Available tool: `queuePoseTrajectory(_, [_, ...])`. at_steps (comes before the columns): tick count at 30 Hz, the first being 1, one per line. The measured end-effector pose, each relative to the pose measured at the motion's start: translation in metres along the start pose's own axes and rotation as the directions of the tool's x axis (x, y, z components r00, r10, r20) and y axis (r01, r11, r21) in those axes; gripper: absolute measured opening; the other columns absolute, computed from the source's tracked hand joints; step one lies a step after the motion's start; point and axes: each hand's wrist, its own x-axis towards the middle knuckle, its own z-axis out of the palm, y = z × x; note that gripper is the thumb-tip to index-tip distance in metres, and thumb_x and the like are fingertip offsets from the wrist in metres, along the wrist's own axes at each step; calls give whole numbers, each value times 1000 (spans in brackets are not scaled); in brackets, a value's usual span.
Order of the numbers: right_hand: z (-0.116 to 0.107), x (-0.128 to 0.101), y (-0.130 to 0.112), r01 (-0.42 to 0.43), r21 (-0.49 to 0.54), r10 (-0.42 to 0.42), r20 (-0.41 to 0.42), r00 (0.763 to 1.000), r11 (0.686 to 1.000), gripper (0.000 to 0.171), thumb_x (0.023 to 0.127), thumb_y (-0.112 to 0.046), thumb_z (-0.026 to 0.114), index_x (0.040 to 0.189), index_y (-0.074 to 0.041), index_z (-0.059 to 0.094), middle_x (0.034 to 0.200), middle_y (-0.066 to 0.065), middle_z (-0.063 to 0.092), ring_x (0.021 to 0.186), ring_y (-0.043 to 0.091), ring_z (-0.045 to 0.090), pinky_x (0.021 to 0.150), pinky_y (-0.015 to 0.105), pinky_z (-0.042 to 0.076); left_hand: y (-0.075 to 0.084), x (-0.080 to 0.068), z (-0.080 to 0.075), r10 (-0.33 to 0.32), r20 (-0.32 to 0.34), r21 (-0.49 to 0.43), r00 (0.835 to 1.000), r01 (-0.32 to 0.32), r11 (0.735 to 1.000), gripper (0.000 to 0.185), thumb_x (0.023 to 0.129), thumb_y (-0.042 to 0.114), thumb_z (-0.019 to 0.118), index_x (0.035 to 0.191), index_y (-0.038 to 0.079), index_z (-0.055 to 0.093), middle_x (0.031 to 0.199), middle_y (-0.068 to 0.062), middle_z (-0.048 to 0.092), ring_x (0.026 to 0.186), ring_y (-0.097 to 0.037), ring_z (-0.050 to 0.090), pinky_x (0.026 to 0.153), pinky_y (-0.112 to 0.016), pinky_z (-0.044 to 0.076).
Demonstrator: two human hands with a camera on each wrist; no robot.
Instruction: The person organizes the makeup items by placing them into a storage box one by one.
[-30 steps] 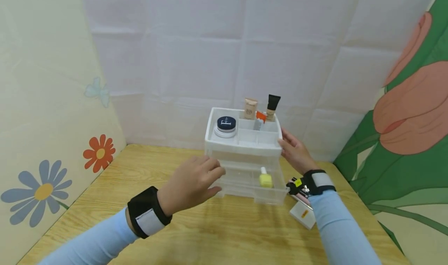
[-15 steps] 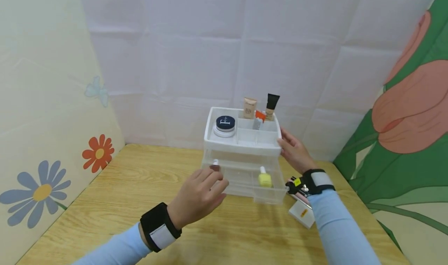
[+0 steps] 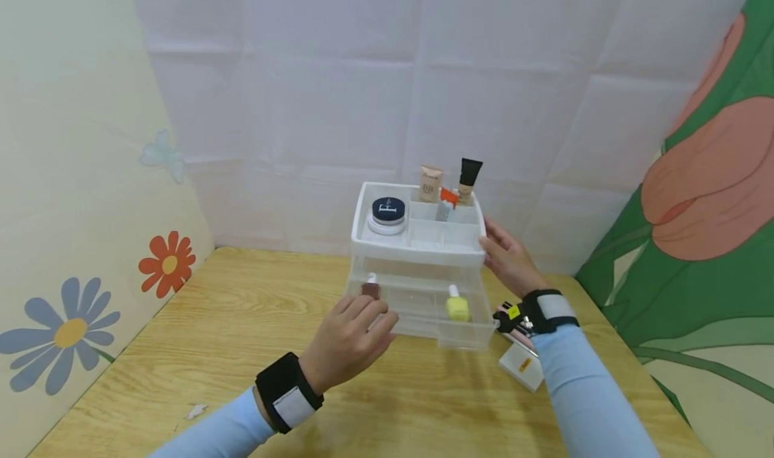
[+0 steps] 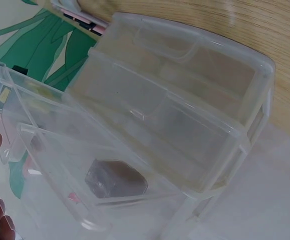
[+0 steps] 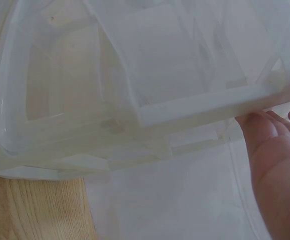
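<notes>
A white, clear-sided cosmetics organizer [image 3: 417, 251] stands on the table with its uppermost drawer [image 3: 411, 324] pulled out. Inside that drawer are a dark brown nail polish bottle [image 3: 371, 290] on the left and a yellow nail polish bottle [image 3: 457, 307] on the right. At the drawer's front left is my left hand [image 3: 351, 340], thumb and bent fingers spread apart against the front panel, holding no bottle. The brown bottle [image 4: 115, 179] shows through the clear plastic in the left wrist view. My right hand [image 3: 514, 263] rests on the organizer's right side, its fingertips just below the tray rim.
The organizer's top tray holds a dark-lidded jar [image 3: 388, 209], a beige BB tube [image 3: 430, 184], a black-capped tube [image 3: 469, 172] and a small orange-topped tube [image 3: 447, 199]. Beside the right forearm lie a white box [image 3: 521, 366] and slim pink and black items. A white cloth [image 3: 290, 109] hangs behind.
My left hand has moved slightly right and down along the drawer front. The brown nail polish bottle, hidden a second ago, now shows in the drawer. My right hand stays in place.
</notes>
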Motion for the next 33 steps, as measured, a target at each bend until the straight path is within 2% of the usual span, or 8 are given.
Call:
queuePoseTrajectory(5, [-1,1,1,0,18,0,6,1000,1000,55,95,-15,38,142,-16,11,146,8,11,126,24,26,90,25,38,0,1,3,-4,10,16,1000,3,1000,18,80,21,56,91,8,61,86,-5,57,80,-21,53,63,-30,42])
queuePoseTrajectory(10, [-1,1,0,6,29,-7,14,1000,1000,55,95,-14,38,142,-15,10,146,8,10,127,25,24,91,24,37,0,2,4,9,-12,32,1000,-9,999,17,84,19,50,89,8,62,85,-4,58,78,-21,53,61,-29,42])
queuePoseTrajectory(20, [0,1,0,11,20,-11,16,1000,1000,55,95,-14,37,142,-13,9,145,10,11,126,28,24,90,25,38,-3,5,7,40,-41,34,998,-39,999,17,83,18,49,85,8,62,82,-4,58,75,-20,54,57,-28,42])
queuePoseTrajectory(24, [0,1,1,4,16,-4,-3,1000,1000,56,94,-16,39,142,-15,11,145,9,12,125,26,26,90,25,38,-5,7,8,39,-25,41,999,-37,998,17,83,19,49,85,8,63,82,-4,59,75,-20,54,58,-27,42])
queuePoseTrajectory(30, [-1,2,2,-6,3,6,-25,1000,1000,56,94,-18,42,142,-18,14,145,5,15,125,24,28,90,25,38,-7,9,12,23,16,53,1000,-23,998,16,76,20,60,86,8,63,83,-4,59,77,-20,54,60,-28,43])
queuePoseTrajectory(33, [-1,2,3,3,-5,-3,-23,1000,1000,56,94,-17,41,142,-17,14,145,6,15,125,24,27,90,25,38,-8,9,16,14,22,58,1000,-15,998,17,76,21,61,86,8,63,84,-5,59,79,-21,55,61,-29,44])
